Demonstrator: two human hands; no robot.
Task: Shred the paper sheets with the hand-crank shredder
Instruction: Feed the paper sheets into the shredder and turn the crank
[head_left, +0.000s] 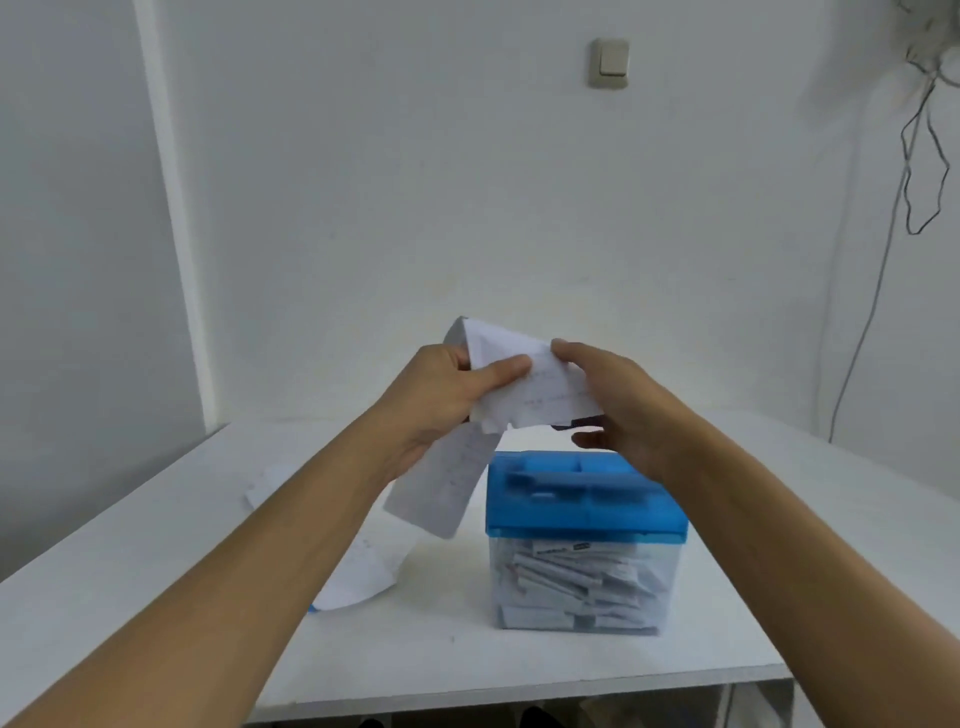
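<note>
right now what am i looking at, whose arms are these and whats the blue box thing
There is no machine here, and only one picture. It comes from a camera worn on a person's head, looking forward and down, so the two bare arms are that person's own.

The left hand pinches a paper sheet held up in the air, with part of the paper hanging down below that hand. The right hand meets the sheet's other end. Whether it really grips it is hard to tell.

Below the hands a hand-crank shredder with a blue top stands on a white table. Its clear bin already holds many cut paper strips. More paper sheets lie on the table to the left of it.
</note>
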